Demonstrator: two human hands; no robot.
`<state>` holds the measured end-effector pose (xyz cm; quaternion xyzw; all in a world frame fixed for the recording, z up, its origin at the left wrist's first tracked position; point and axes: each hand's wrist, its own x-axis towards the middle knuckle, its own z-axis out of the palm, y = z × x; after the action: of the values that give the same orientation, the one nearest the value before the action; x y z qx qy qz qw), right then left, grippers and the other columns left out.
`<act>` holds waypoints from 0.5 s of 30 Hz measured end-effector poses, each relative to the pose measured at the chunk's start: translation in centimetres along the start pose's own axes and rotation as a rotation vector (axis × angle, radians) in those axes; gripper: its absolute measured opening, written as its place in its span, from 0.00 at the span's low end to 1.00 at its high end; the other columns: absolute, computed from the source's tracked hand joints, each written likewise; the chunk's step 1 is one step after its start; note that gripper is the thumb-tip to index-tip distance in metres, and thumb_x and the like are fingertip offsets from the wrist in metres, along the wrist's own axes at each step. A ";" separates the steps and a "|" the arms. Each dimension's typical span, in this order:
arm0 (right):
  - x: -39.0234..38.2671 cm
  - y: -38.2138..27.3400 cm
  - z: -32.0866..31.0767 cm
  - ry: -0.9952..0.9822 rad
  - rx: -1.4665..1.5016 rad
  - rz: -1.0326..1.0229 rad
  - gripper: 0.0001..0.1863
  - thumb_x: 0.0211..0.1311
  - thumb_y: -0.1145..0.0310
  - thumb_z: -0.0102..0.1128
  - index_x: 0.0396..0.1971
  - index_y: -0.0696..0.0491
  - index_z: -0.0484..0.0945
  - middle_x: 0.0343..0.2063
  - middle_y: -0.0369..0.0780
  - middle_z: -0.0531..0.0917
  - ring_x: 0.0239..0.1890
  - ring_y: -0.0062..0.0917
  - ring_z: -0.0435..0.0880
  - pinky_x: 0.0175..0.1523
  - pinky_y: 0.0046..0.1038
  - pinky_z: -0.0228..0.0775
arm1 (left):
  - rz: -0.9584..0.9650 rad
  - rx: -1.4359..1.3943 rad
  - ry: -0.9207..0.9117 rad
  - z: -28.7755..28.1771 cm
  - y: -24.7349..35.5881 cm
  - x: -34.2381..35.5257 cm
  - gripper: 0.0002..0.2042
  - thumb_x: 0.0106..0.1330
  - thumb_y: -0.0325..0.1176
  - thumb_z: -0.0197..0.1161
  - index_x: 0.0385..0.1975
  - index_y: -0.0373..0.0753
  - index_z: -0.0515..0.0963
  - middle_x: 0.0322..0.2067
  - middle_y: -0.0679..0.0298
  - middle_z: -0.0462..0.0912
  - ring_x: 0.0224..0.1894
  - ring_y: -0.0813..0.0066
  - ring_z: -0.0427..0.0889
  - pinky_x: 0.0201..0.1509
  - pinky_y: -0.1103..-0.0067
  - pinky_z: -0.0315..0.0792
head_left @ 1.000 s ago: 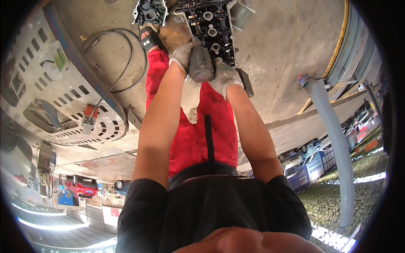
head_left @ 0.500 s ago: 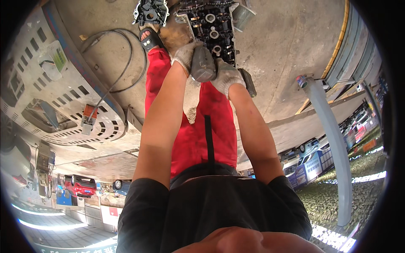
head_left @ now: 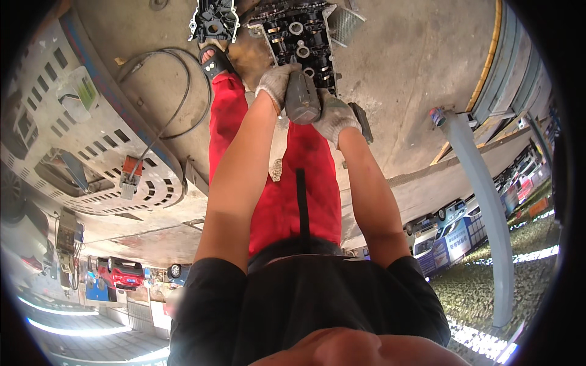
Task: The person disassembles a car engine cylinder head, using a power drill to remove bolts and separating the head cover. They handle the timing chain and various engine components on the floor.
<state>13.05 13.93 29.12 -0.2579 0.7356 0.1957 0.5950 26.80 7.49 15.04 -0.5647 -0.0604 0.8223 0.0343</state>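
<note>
A dark grey cordless impact wrench (head_left: 303,102) stands over the near end of an engine cylinder head (head_left: 300,38) with exposed camshafts. My right hand (head_left: 338,118), in a dirty whitish work glove, is closed round its handle, and the battery block (head_left: 361,122) sticks out on the right of that hand. My left hand (head_left: 276,84), gloved likewise, is pressed against the left side of the wrench body, its fingers partly hidden behind it. The working tip of the wrench is hidden below its body.
A black and silver engine cover (head_left: 215,21) lies ahead of my sandalled left foot (head_left: 215,60). A cable (head_left: 188,73) loops on the concrete to a slotted metal platform (head_left: 110,137). A perforated plate (head_left: 347,27) is right of the cylinder head; a grey post (head_left: 479,183) stands farther right.
The wrench and both hands have shifted slightly to the right relative to the cylinder head. The whole view has also moved a little. Both hands keep their hold.
</note>
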 end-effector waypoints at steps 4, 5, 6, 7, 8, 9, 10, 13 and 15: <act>1.7 2.0 1.1 0.036 0.041 -0.104 0.34 0.71 0.43 0.62 0.67 0.51 0.74 0.60 0.53 0.86 0.63 0.50 0.84 0.66 0.43 0.78 | -0.036 -0.091 -0.099 -0.3 0.2 1.0 0.11 0.77 0.39 0.65 0.47 0.37 0.82 0.36 0.55 0.89 0.35 0.59 0.91 0.40 0.62 0.88; 2.4 2.2 0.9 0.036 0.082 -0.110 0.36 0.69 0.41 0.63 0.67 0.51 0.74 0.60 0.54 0.86 0.64 0.50 0.84 0.66 0.43 0.78 | -0.045 -0.111 -0.094 -0.1 0.3 1.0 0.11 0.77 0.39 0.65 0.47 0.37 0.82 0.36 0.55 0.89 0.34 0.58 0.91 0.40 0.61 0.88; 2.7 2.3 0.8 0.037 0.122 -0.116 0.38 0.67 0.40 0.65 0.67 0.52 0.74 0.60 0.54 0.86 0.64 0.50 0.84 0.66 0.43 0.78 | -0.053 -0.131 -0.089 0.2 0.4 1.0 0.11 0.77 0.39 0.65 0.46 0.37 0.82 0.36 0.54 0.90 0.34 0.57 0.91 0.40 0.61 0.88; 2.5 2.4 1.0 0.043 0.089 -0.099 0.40 0.65 0.39 0.66 0.67 0.52 0.74 0.60 0.54 0.86 0.64 0.50 0.84 0.67 0.43 0.78 | -0.061 -0.151 -0.084 0.4 0.4 0.9 0.11 0.78 0.39 0.65 0.46 0.36 0.82 0.36 0.54 0.90 0.34 0.56 0.91 0.41 0.60 0.88; 1.8 1.8 0.4 0.051 0.054 -0.086 0.41 0.63 0.38 0.67 0.67 0.52 0.74 0.60 0.54 0.85 0.65 0.49 0.83 0.67 0.42 0.78 | -0.060 -0.153 -0.092 0.1 0.4 1.2 0.11 0.77 0.38 0.65 0.46 0.36 0.82 0.36 0.54 0.90 0.34 0.56 0.91 0.41 0.60 0.88; 1.4 1.3 0.0 0.059 0.018 -0.074 0.43 0.61 0.37 0.68 0.67 0.53 0.74 0.61 0.54 0.85 0.65 0.49 0.83 0.67 0.42 0.78 | -0.060 -0.155 -0.099 -0.2 0.2 1.4 0.11 0.77 0.38 0.65 0.46 0.36 0.82 0.36 0.53 0.90 0.34 0.56 0.91 0.41 0.60 0.88; 1.5 1.2 -0.1 0.060 0.009 -0.078 0.43 0.61 0.37 0.68 0.67 0.53 0.74 0.61 0.54 0.85 0.65 0.49 0.83 0.68 0.42 0.78 | -0.059 -0.157 -0.107 -0.4 0.2 1.7 0.11 0.77 0.38 0.65 0.46 0.36 0.82 0.36 0.53 0.90 0.34 0.55 0.91 0.41 0.61 0.89; 1.8 1.2 -0.2 0.054 -0.006 -0.067 0.43 0.61 0.37 0.69 0.67 0.53 0.74 0.61 0.54 0.85 0.65 0.49 0.83 0.68 0.42 0.77 | -0.052 -0.178 -0.107 -0.4 0.2 1.7 0.11 0.77 0.37 0.64 0.46 0.35 0.82 0.37 0.53 0.90 0.35 0.55 0.91 0.42 0.61 0.89; 2.1 1.2 -0.1 0.043 -0.004 -0.049 0.43 0.61 0.36 0.68 0.67 0.53 0.75 0.62 0.54 0.85 0.65 0.49 0.83 0.69 0.41 0.77 | -0.072 -0.197 -0.150 -0.8 0.1 2.3 0.11 0.77 0.37 0.64 0.47 0.35 0.82 0.38 0.52 0.90 0.36 0.55 0.91 0.42 0.61 0.89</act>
<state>11.95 14.54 27.10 -0.2810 0.7414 0.1769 0.5832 26.69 7.67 12.64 -0.4996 -0.1635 0.8507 0.0036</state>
